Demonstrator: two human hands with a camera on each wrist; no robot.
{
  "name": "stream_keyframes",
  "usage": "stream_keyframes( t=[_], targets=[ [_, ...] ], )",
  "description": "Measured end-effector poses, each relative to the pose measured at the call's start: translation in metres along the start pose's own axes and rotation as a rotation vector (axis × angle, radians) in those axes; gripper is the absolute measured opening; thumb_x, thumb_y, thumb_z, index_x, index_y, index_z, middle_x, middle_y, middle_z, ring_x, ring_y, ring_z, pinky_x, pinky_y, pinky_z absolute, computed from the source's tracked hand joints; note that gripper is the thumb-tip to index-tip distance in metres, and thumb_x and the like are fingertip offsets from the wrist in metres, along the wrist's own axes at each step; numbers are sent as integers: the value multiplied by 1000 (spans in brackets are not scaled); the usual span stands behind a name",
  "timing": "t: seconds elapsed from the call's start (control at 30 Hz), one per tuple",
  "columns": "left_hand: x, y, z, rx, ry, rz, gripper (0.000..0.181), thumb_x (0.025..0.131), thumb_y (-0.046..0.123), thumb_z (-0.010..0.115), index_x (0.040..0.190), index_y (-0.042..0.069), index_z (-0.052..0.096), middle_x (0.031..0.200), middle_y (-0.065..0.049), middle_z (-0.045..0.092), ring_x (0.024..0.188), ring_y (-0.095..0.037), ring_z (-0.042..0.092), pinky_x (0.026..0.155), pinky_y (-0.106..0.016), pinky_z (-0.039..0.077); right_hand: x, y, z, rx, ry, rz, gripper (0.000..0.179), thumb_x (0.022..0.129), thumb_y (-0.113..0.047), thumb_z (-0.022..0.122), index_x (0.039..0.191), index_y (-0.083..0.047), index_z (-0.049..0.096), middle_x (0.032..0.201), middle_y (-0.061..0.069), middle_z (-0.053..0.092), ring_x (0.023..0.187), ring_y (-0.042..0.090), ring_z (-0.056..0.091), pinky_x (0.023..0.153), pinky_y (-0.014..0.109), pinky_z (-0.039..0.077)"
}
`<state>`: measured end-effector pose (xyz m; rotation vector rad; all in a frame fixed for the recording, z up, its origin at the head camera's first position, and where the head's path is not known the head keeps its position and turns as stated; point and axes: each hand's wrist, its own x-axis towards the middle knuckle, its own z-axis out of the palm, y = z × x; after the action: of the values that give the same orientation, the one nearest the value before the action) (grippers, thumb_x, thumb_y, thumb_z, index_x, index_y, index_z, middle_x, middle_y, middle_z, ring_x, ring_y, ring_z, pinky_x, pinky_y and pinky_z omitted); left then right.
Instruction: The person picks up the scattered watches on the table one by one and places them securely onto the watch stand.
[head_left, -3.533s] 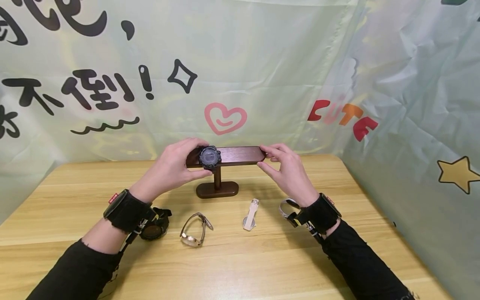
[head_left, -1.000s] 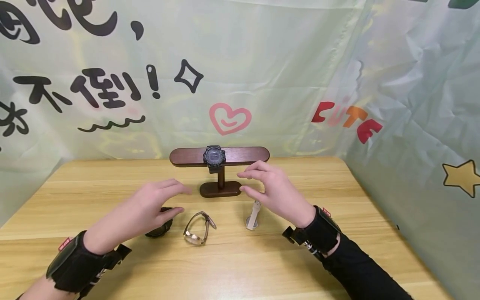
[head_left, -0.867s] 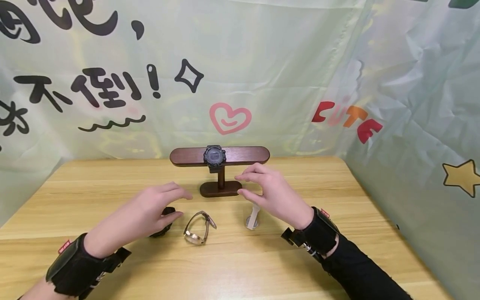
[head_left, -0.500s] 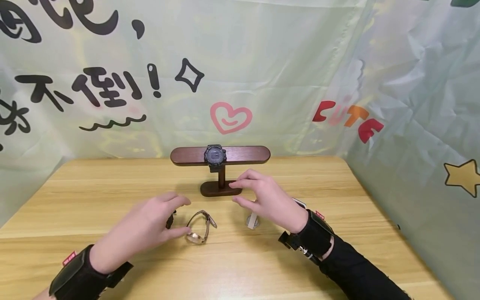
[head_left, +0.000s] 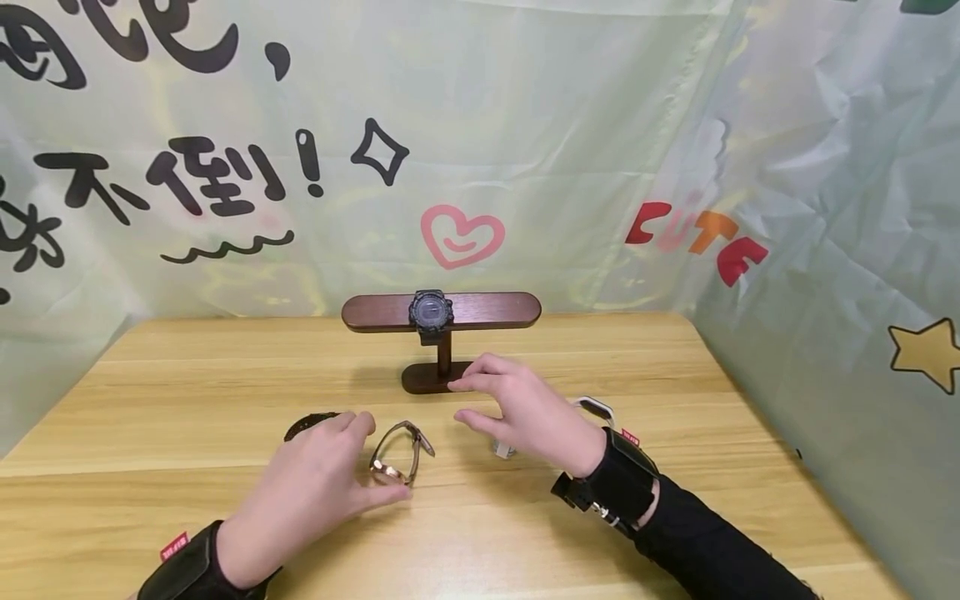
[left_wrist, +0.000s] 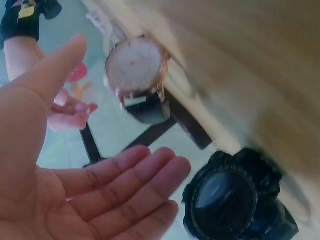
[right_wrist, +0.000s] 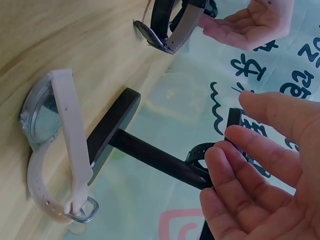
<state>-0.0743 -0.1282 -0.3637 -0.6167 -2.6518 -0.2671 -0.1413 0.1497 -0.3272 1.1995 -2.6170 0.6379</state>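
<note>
My left hand [head_left: 311, 487] reaches beside a rose-gold watch [left_wrist: 134, 67] with a dark strap, fingers apart and nothing held. In the left wrist view, a chunky black watch [left_wrist: 225, 200] lies just past the fingertips; the head view has the hand partly covering it. My right hand [head_left: 525, 412] hovers over a watch with a pale pink strap [right_wrist: 71, 140], its fingers loosely bent and holding nothing. Behind them, a black digital watch [head_left: 431, 312] is strapped around the bar of a dark wooden watch stand [head_left: 495, 310], left of its middle.
A white-banded watch [head_left: 596, 407] lies behind the right wrist, partly hidden. The wooden table [head_left: 465, 542] runs back to a pale printed cloth [head_left: 555, 167] hanging close behind the stand. More cloth hangs along the right side.
Both hands have come off the stand's bar. The left has moved down and right to the rose-gold watch, while the right has lowered leftward toward the pale-strapped one. The digital watch stays on the stand.
</note>
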Motion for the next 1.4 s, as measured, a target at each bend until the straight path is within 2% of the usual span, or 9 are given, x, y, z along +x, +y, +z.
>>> stream_keyframes(
  t=[0.1,0.3,0.6,0.8,1.1,1.4],
  targets=[
    [-2,3,5,18,0,-4,77,65,77,89,94,11,62,69,11,45,60,-6,43,51,-25,42,0,0,2,6,-1,-6,35,99,-24,80,131,-8,77,121,3,71,108,15,70,94,30,62],
    [-6,7,11,71,5,8,86,67,82,84,104,7,66,72,5,55,63,-12,57,54,-30,51,0,-3,4,10,-17,9,34,100,-26,80,130,-11,78,118,1,71,105,13,69,91,28,62],
    [-4,11,12,105,-1,28,75,69,80,85,90,13,58,69,7,45,60,-8,45,51,-25,42,-1,-8,7,-1,-34,-19,34,101,-27,78,130,-10,77,117,1,70,101,10,68,87,24,61],
    [-4,13,13,124,8,49,69,70,74,88,87,14,57,68,8,45,61,-9,46,52,-24,42,-3,-10,8,2,-46,-17,35,101,-28,78,131,-9,77,118,1,70,99,10,68,84,21,61],
    [-6,14,15,149,46,82,62,74,65,90,87,11,62,67,8,48,61,-10,46,52,-23,41,-2,-10,9,-25,-51,-41,34,101,-29,78,130,-11,77,118,-1,71,105,10,69,90,24,61],
    [-4,16,16,118,19,30,50,77,50,94,85,13,60,69,6,50,60,-8,45,49,-22,38,-3,-10,9,-18,-63,-44,34,102,-29,76,131,-11,77,119,1,72,104,11,69,88,24,60]
  ],
)
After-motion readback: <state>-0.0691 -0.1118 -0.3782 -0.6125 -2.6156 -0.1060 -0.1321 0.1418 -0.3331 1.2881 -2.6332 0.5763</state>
